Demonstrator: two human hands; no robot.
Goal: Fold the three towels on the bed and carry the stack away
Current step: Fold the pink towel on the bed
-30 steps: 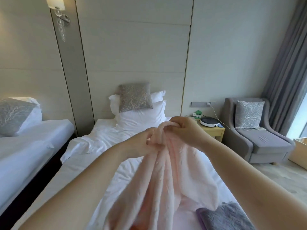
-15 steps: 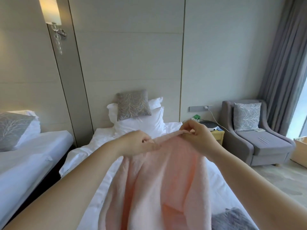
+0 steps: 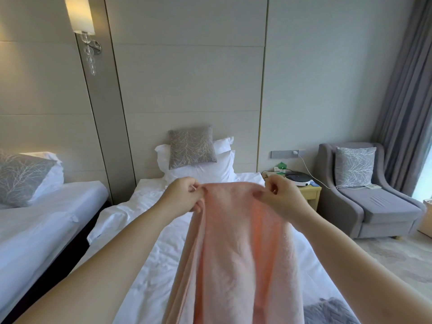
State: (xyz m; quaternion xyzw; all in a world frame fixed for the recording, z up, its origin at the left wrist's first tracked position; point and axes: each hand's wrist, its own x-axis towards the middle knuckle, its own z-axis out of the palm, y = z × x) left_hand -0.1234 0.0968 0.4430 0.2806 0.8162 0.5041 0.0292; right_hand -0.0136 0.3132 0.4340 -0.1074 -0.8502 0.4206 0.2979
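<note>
Two hands, head view. One pink towel (image 3: 236, 242) is being held up over the bed (image 3: 149, 265) by its top edge. Its left corner is being pinched by the curled fingers of the left hand (image 3: 184, 195), and its right corner by those of the right hand (image 3: 280, 197). The cloth is being let hang between the forearms. One grey towel (image 3: 327, 312) is being shown on the bed at lower right, partly cropped.

The bottom edge cuts off the pink towel (image 3: 236, 253), so we cannot see its lower end; it hides the middle of the bed (image 3: 149, 265). The grey towel (image 3: 327, 312) is cut off too. We cannot name the small green item (image 3: 281, 165) beyond.
</note>
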